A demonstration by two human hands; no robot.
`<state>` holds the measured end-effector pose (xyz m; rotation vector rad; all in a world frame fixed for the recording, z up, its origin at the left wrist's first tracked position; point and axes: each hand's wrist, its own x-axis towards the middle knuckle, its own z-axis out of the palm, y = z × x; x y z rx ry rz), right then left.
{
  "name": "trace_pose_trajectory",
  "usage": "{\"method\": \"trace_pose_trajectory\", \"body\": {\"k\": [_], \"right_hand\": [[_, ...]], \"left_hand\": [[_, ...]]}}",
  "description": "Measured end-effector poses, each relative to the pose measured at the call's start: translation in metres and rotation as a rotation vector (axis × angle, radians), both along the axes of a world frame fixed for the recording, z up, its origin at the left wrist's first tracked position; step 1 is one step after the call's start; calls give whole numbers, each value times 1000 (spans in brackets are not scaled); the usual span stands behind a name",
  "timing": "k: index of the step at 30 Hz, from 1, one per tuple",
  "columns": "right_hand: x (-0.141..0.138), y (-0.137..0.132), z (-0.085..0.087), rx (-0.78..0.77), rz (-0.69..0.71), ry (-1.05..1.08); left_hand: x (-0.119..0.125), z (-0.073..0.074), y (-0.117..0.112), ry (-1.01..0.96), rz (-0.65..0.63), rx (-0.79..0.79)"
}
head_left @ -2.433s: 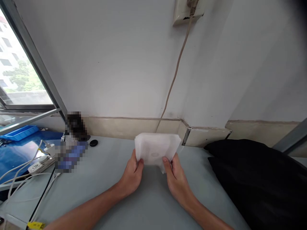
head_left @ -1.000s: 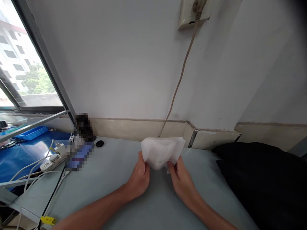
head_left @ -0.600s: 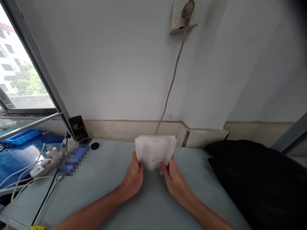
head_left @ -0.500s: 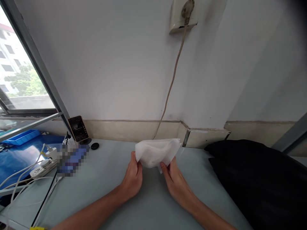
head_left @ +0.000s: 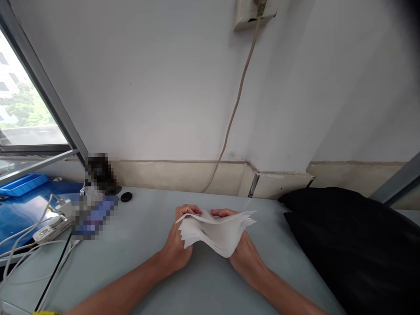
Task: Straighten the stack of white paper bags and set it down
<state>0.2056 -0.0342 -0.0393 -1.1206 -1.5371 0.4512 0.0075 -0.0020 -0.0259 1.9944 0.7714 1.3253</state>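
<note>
Pale grey counter (head_left: 138, 262) filled the lower frame beneath a white wall, a black cloth bag (head_left: 354, 245) lying at lower right. At lower centre, a fanned stack of thin white paper sheets (head_left: 216, 232) was held just above the counter, its long axis running left to right across the frame. The left hand (head_left: 177, 245) gripped the stack's left end, the right hand (head_left: 244, 251) its right end, mostly hidden beneath. Fingers (head_left: 188, 210) of both hands curled over the far edge, closed on the sheets, equally near.

No readable text anywhere.
</note>
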Motion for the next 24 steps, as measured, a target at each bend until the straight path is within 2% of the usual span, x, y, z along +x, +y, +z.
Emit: {"method": "trace_pose_trajectory", "body": {"k": [3,8,11,15,24], "right_hand": [[3,-2,3,-39,48,-15],[4,-2,7,-59,11,-83],[5,-3,8,-152,-35,-105],[4,-5,11,-284,-25,-57],[3,-4,16,-348,-8,-20]], "left_hand": [[-2,0,0,-5,19,-10],[-1,4,0,-30,52,-26],[1,6,0,13,106,-30],[1,6,-1,54,179,-158],[4,10,-3,62,114,-259]]}}
